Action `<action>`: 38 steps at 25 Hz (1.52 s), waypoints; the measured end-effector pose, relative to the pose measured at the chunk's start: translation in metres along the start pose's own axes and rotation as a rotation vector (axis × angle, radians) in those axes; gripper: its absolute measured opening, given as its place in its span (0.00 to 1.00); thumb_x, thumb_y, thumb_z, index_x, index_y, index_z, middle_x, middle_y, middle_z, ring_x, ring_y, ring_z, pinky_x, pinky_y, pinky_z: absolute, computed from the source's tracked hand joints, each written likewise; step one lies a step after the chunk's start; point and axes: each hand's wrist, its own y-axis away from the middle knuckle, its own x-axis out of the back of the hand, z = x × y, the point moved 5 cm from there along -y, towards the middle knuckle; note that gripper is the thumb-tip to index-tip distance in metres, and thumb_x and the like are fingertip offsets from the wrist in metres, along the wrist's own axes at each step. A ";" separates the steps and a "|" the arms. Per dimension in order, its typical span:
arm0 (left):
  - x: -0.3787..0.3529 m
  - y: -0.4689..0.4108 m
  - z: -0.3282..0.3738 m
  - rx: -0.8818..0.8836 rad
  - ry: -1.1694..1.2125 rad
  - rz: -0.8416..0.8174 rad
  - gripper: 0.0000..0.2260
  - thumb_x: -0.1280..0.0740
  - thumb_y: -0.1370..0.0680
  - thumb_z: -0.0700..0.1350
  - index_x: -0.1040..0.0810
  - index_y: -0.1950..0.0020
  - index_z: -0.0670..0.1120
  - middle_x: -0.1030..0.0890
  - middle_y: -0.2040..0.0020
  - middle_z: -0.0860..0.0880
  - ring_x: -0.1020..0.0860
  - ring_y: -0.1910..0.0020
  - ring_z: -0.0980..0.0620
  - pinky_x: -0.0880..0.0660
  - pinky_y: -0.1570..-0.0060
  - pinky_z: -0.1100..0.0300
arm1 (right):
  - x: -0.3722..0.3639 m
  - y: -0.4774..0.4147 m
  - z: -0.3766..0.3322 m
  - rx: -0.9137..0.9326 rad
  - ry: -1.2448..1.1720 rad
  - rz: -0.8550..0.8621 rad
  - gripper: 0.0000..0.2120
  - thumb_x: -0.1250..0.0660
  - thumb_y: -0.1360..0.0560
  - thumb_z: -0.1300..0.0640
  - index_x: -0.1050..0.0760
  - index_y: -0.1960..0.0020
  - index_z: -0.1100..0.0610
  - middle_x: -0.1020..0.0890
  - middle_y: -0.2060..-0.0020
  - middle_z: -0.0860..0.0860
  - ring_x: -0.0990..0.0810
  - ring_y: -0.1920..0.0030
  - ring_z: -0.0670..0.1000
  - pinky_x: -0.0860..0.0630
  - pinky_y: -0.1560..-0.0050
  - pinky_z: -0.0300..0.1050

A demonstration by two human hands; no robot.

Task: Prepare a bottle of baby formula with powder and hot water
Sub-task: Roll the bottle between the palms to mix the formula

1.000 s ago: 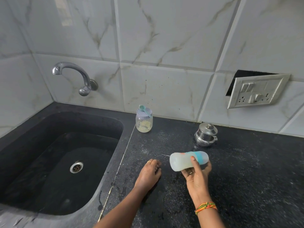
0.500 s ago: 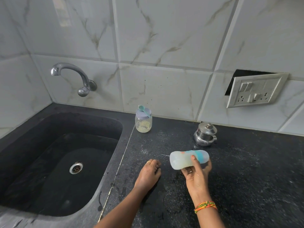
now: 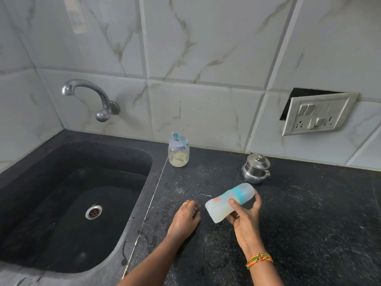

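Right hand [image 3: 245, 220] grips the bottle [image 3: 218, 207]: thumb across the near side, fingers curled round the back. Bottle is off the counter [image 3: 309, 203], tipped nearly flat, capped end up and right toward the steel pot [image 3: 256, 169], base down and left. Teal collar, clear cap on, milky liquid inside. Thread bracelet [image 3: 259, 260] on the right wrist.

Left hand [image 3: 185, 217] sits on the counter just left of the bottle base, not touching it. Fingers loosely bent down onto the surface, nothing in them. Ring [image 3: 186, 203] on one finger.

Jar [image 3: 178, 154] stands at the back by the wall, lid on, teal scoop [image 3: 179, 138] lying across the lid, some pale powder at the bottom. Pot is lidded, right of the jar, well apart from it.

Sink [image 3: 61, 162] on the left, tap [image 3: 86, 89] on the wall above it. Switch plate [image 3: 317, 113] on the wall, right, tilted out of its recess.
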 end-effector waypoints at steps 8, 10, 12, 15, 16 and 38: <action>-0.001 0.000 0.000 0.007 0.001 -0.006 0.07 0.37 0.24 0.41 0.25 0.46 0.46 0.28 0.54 0.54 0.31 0.60 0.61 0.34 0.59 0.76 | 0.004 -0.003 -0.002 0.004 -0.035 0.026 0.34 0.35 0.27 0.70 0.40 0.31 0.42 0.23 0.43 0.52 0.22 0.47 0.55 0.19 0.58 0.53; 0.000 0.001 0.001 0.013 0.005 -0.007 0.07 0.37 0.24 0.41 0.25 0.46 0.46 0.28 0.54 0.54 0.31 0.60 0.61 0.33 0.59 0.76 | 0.007 -0.005 0.000 -0.008 -0.128 0.069 0.31 0.35 0.26 0.67 0.41 0.31 0.42 0.26 0.40 0.53 0.23 0.45 0.54 0.18 0.58 0.53; 0.000 0.000 0.000 0.011 -0.002 -0.008 0.08 0.37 0.24 0.41 0.25 0.46 0.46 0.28 0.54 0.54 0.31 0.60 0.61 0.33 0.59 0.76 | 0.004 -0.003 0.000 -0.014 -0.018 0.027 0.33 0.34 0.27 0.69 0.41 0.31 0.42 0.24 0.43 0.52 0.22 0.46 0.54 0.19 0.57 0.55; 0.000 0.000 0.000 0.013 -0.003 -0.013 0.08 0.37 0.24 0.41 0.25 0.46 0.47 0.28 0.54 0.54 0.30 0.59 0.60 0.33 0.60 0.76 | 0.004 -0.002 0.001 -0.005 0.028 0.015 0.34 0.34 0.28 0.71 0.40 0.33 0.42 0.23 0.47 0.52 0.22 0.47 0.55 0.20 0.55 0.56; 0.000 0.000 0.000 0.013 0.003 -0.012 0.08 0.37 0.24 0.41 0.25 0.46 0.46 0.28 0.54 0.54 0.31 0.59 0.60 0.33 0.60 0.76 | 0.006 -0.003 0.002 -0.007 -0.031 0.036 0.32 0.34 0.27 0.69 0.39 0.34 0.41 0.23 0.46 0.51 0.22 0.47 0.54 0.20 0.56 0.55; -0.002 -0.001 -0.002 0.015 0.016 0.000 0.07 0.37 0.24 0.40 0.25 0.47 0.46 0.28 0.55 0.54 0.31 0.60 0.61 0.35 0.59 0.76 | 0.004 -0.003 0.001 -0.003 -0.033 0.047 0.32 0.35 0.27 0.69 0.39 0.33 0.42 0.24 0.42 0.53 0.22 0.48 0.54 0.19 0.60 0.53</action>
